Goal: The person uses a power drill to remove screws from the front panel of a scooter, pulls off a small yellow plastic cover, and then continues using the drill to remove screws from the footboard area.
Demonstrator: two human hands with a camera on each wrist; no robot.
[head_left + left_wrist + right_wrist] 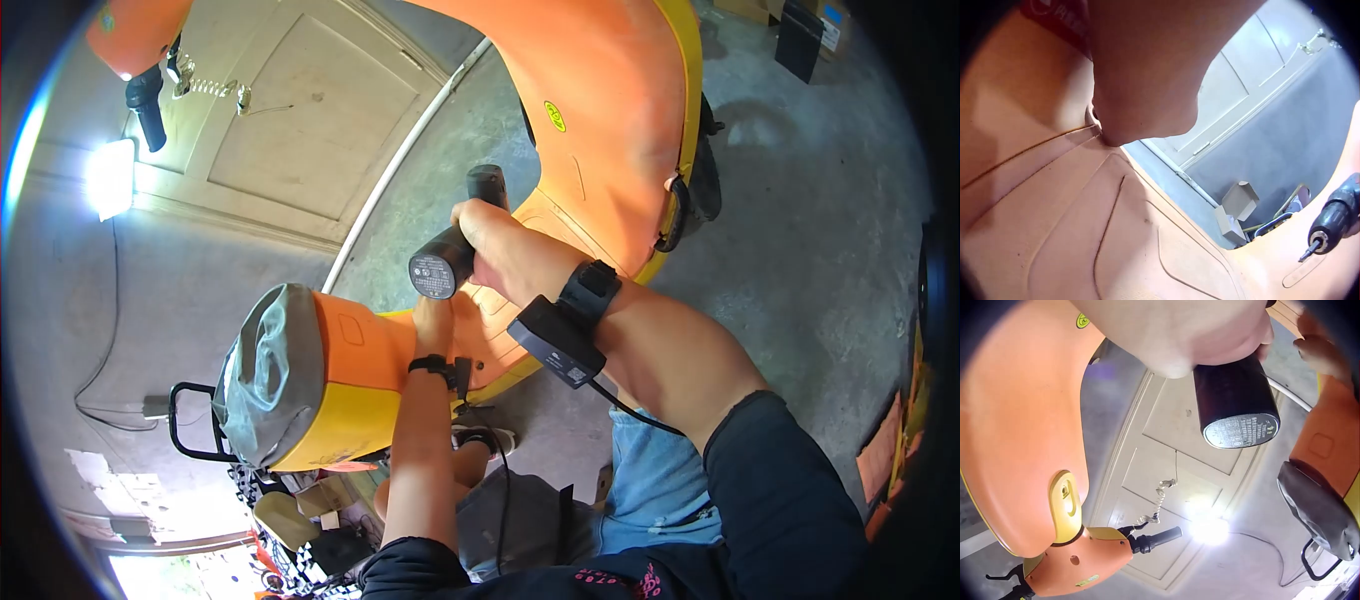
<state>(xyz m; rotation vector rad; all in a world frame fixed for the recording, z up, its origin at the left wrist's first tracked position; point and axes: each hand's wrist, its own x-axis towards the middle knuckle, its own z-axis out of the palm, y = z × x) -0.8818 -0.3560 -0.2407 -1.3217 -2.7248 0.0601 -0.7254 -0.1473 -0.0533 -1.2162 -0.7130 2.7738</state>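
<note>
My right hand (487,235) grips the handle of a black cordless drill (440,268), its labelled battery end toward me. In the left wrist view the drill (1337,215) shows its chuck and a short bit, pointing down over the scooter. My left hand (433,325) is at the rear of the orange footboard (485,335), below the seat. In the left wrist view the left hand (1147,81) reaches down beside a small hole (1092,114) in the orange panel; its fingertips are mostly hidden.
The orange and yellow scooter (620,120) spans the view. A grey cover and clear plastic (265,370) wrap its seat, with a black rear rack (180,430) behind. A bright lamp (112,180) hangs by the panelled door (300,130). An open carton (1238,209) stands beyond the footboard.
</note>
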